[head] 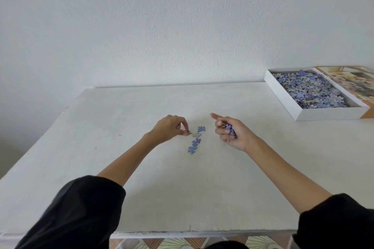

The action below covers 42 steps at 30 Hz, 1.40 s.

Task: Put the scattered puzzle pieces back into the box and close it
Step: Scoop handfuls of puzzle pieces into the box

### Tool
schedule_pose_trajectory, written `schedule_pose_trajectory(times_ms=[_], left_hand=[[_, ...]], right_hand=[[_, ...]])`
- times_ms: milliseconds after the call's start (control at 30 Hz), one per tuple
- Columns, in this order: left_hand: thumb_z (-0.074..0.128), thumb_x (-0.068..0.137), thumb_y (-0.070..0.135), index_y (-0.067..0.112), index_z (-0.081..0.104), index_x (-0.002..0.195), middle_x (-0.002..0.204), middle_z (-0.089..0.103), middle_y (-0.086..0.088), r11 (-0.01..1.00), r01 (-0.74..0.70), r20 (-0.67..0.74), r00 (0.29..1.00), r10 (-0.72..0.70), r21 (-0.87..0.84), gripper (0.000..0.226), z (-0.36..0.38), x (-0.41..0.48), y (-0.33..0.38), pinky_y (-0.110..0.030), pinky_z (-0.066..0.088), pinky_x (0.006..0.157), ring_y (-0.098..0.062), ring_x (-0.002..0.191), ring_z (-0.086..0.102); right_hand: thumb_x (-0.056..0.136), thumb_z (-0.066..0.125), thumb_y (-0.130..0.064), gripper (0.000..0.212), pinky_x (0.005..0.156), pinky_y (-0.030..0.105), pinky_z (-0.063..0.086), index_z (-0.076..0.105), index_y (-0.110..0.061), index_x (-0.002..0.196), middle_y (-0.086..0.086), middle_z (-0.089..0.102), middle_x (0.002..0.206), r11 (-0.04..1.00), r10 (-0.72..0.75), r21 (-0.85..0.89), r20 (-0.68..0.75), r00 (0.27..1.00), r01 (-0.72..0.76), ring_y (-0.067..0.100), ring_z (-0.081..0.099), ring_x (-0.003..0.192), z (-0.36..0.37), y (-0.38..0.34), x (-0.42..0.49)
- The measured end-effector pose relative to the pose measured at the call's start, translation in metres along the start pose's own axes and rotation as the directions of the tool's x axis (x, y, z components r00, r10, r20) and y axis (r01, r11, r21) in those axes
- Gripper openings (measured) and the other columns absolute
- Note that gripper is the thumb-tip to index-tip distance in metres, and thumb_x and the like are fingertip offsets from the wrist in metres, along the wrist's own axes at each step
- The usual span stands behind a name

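Note:
Several puzzle pieces lie loose mid-table: a blue one (201,128), a grey one (196,134) and two more blue ones (196,142) (192,149). My left hand (169,128) pinches a small dark piece (188,132) at the table surface, just left of the grey one. My right hand (232,133), palm up to the right of the pieces, grips a bunch of blue pieces (229,128) with its forefinger stretched out. The open white box (332,115), filled with pieces, sits at the far right.
The box lid (352,81), with a printed picture, lies against the box's right side at the table's far right corner. A white wall runs behind the white table (121,127). The table's front edge is near my body.

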State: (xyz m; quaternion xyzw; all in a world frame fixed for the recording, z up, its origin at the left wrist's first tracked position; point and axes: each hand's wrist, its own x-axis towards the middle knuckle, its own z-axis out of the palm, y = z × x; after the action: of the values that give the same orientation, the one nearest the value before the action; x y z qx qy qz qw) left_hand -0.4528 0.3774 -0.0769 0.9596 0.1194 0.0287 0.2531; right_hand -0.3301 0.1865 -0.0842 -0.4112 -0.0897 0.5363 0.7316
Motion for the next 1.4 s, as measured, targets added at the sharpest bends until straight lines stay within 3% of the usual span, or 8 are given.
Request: schedule_pose_trajectory(times_ms=[67,233,333,467,700,933,1100,1400], left_hand=[[0.069,0.082,0.024,0.012,0.065,0.092,0.052,0.035,0.008,0.999,0.007,0.096,0.995,-0.011,0.044,0.016,-0.006,0.003,0.005,-0.020,0.021,0.049,-0.006,0.047,0.029],[0.067,0.084,0.023,0.010,0.062,0.098,0.060,0.039,0.008,0.996,0.043,0.254,0.965,-0.062,0.082,0.019,-0.017,0.011,0.012,-0.018,0.026,0.051,-0.004,0.054,0.035],[0.066,0.086,0.020,0.011,0.061,0.093,0.063,0.043,0.012,0.995,0.029,0.284,0.957,-0.055,0.095,0.013,-0.017,0.014,0.011,-0.018,0.030,0.055,-0.005,0.059,0.041],[0.061,0.088,0.020,0.023,0.051,0.080,0.075,0.053,0.006,0.995,-0.027,0.317,0.948,-0.006,0.100,0.013,-0.014,0.012,0.003,-0.021,0.037,0.065,-0.017,0.079,0.056],[0.069,0.082,0.030,0.021,0.056,0.115,0.058,0.039,0.005,0.993,-0.052,0.127,0.991,0.038,0.102,0.037,-0.012,0.006,-0.004,-0.021,0.023,0.050,-0.008,0.050,0.031],[0.071,0.079,0.031,0.018,0.071,0.098,0.052,0.036,0.011,0.984,-0.027,-0.066,0.997,0.040,0.178,0.022,-0.009,0.009,-0.001,-0.018,0.023,0.049,-0.004,0.047,0.032],[0.071,0.081,0.027,0.013,0.068,0.098,0.056,0.037,0.010,0.987,-0.004,0.110,0.994,-0.014,0.164,0.023,-0.017,0.020,0.003,-0.019,0.023,0.050,-0.004,0.050,0.034],[0.066,0.083,0.034,0.017,0.062,0.101,0.086,0.050,0.006,0.950,0.007,0.313,0.943,-0.109,0.311,0.025,-0.025,0.036,0.016,-0.025,0.036,0.070,-0.013,0.083,0.047]], right_hand=[[0.091,0.046,-0.016,0.016,0.028,0.013,0.018,0.059,-0.012,0.099,-0.006,0.042,0.050,0.991,0.044,-0.122,-0.082,0.996,-0.054,0.003,0.031,0.035,0.003,0.003,0.001],[0.095,0.042,-0.017,0.020,0.029,0.014,0.018,0.061,-0.012,0.100,-0.007,0.040,0.049,0.937,0.021,-0.340,-0.161,0.987,-0.075,0.003,0.030,0.035,0.011,0.009,0.002],[0.093,0.047,-0.012,0.018,0.033,0.015,0.016,0.065,-0.013,0.096,-0.004,0.040,0.054,0.757,-0.131,-0.653,-0.183,0.974,-0.021,0.004,0.027,0.037,0.017,0.009,-0.001],[0.089,0.053,-0.009,0.014,0.037,0.016,0.017,0.066,-0.013,0.093,-0.001,0.038,0.057,0.579,-0.237,-0.815,-0.147,0.960,0.018,0.005,0.026,0.037,0.019,0.006,0.001],[0.087,0.055,-0.008,0.013,0.037,0.016,0.018,0.066,-0.015,0.089,0.000,0.038,0.058,0.522,-0.235,-0.853,-0.127,0.964,0.015,0.007,0.025,0.037,0.022,0.007,0.009],[0.087,0.056,-0.008,0.012,0.037,0.017,0.017,0.066,-0.012,0.093,0.000,0.038,0.056,0.532,-0.237,-0.847,-0.129,0.963,0.018,0.007,0.025,0.037,0.021,0.009,0.013],[0.085,0.061,-0.011,0.009,0.036,0.016,0.022,0.064,-0.012,0.094,-0.003,0.036,0.051,0.473,-0.300,-0.880,-0.120,0.946,0.038,0.006,0.028,0.036,0.017,0.007,0.016],[0.067,0.079,-0.029,0.023,0.053,0.023,0.032,0.071,-0.021,0.087,-0.006,0.049,0.053,0.110,-0.450,-0.992,0.010,0.893,0.066,0.005,0.045,0.052,0.010,0.010,0.030]])
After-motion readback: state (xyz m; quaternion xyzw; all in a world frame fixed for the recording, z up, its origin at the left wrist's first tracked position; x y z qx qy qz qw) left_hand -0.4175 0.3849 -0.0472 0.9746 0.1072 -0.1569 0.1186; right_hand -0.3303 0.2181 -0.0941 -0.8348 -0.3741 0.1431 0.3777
